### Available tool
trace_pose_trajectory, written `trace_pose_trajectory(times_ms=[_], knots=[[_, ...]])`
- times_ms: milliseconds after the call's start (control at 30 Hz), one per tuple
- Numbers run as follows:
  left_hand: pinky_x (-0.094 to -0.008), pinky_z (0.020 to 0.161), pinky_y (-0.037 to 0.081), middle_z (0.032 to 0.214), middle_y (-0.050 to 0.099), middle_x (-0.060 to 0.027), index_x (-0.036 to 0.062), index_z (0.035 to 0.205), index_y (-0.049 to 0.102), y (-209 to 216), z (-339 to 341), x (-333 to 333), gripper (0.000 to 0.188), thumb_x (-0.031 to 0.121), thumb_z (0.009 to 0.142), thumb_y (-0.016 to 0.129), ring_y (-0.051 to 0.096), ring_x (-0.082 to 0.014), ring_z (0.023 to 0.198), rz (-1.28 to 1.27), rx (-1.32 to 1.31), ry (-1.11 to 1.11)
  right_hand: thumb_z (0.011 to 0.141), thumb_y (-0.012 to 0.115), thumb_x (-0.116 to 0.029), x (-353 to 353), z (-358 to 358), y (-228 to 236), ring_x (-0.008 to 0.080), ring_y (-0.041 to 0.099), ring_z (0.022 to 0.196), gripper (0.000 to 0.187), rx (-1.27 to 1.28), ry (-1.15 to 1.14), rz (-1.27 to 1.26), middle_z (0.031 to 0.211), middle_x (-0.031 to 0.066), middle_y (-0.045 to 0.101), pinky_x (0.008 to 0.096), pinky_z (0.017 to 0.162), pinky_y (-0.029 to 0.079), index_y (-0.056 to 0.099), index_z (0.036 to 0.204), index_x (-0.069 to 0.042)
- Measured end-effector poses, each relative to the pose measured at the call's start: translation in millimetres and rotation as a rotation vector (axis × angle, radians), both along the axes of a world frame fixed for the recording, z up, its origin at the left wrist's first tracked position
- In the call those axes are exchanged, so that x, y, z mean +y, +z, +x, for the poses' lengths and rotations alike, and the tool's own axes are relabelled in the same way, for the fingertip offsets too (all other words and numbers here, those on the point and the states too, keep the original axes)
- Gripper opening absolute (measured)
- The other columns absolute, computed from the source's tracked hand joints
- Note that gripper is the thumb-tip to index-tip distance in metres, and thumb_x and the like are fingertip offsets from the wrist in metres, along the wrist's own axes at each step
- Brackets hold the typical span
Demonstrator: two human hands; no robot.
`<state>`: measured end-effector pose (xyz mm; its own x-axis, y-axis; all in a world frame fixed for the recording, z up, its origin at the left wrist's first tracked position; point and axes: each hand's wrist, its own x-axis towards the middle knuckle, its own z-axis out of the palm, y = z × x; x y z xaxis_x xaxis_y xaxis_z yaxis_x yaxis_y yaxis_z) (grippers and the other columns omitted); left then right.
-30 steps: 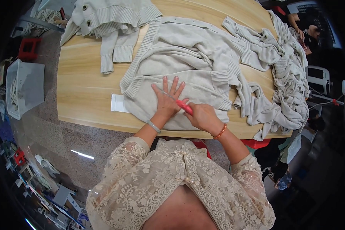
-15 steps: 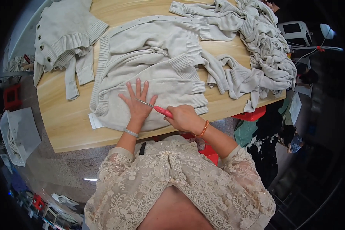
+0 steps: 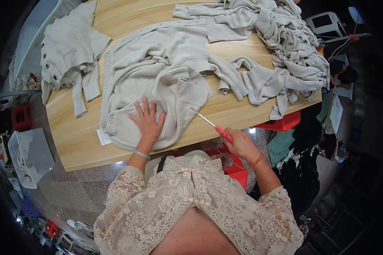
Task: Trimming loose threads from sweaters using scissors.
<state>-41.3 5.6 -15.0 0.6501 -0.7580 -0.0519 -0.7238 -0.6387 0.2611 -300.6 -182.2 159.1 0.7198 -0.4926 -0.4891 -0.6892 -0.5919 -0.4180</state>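
Observation:
A cream knitted cardigan (image 3: 130,85) lies spread on the table in front of me, its ribbed edges folded over and its middle wrinkled. My left hand (image 3: 147,124) presses flat on the near part of it, fingers spread. Off the cardigan's right side, over the table's front edge, my right hand (image 3: 242,145) is closed around the pinkish-red handle of a thin-shafted tool (image 3: 224,134). Its slim metal shaft points up and left toward the cloth; the tip is too small to make out, and it appears apart from the fabric.
Another cream cardigan with dark buttons (image 3: 72,42) lies at the left. Tangled cream knitwear (image 3: 285,51) heaps up at the right. A white paper tag (image 3: 103,137) pokes out by the near left corner. Red stools (image 3: 281,122) and a whitish bin (image 3: 30,157) stand below the wooden table (image 3: 81,153).
My right hand has moved right with the tool, away from my left hand. The cardigan's right ribbed end has bunched up and shifted inward. My left hand stays spread on the cloth.

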Motion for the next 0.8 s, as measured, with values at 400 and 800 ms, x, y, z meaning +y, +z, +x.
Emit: trace_pose_trajectory(times_ms=[400, 800], knots=[[-0.0536, 0.104, 0.028, 0.122, 0.056, -0.0177, 0.0065, 0.134, 0.047, 36.2, 28.5, -114.6, 0.065, 0.024, 0.076, 0.071, 0.049, -0.0319, 0.116, -0.342, 0.223, 0.084, 0.085, 0.062, -0.013, -9.6, -8.9, -20.7, 0.0379, 0.059, 0.091, 0.029, -0.295, -0.133, -0.021, 0.096, 0.0186, 0.063, 0.043, 0.079, 0.048, 0.059, 0.112, -0.006], [-0.0254, 0.091, 0.043, 0.113, 0.063, -0.0031, 0.0009, 0.119, 0.061, 114.5, 6.6, -141.5, 0.039, 0.0, 0.08, 0.054, 0.055, -0.0104, 0.102, -0.411, 1.714, -0.493, 0.087, 0.061, -0.016, -32.9, -44.8, -21.2, 0.04, 0.06, 0.085, 0.027, -0.307, -0.317, -0.132, 0.089, 0.0201, 0.063, 0.0458, 0.073, 0.048, 0.058, 0.113, -0.01]])
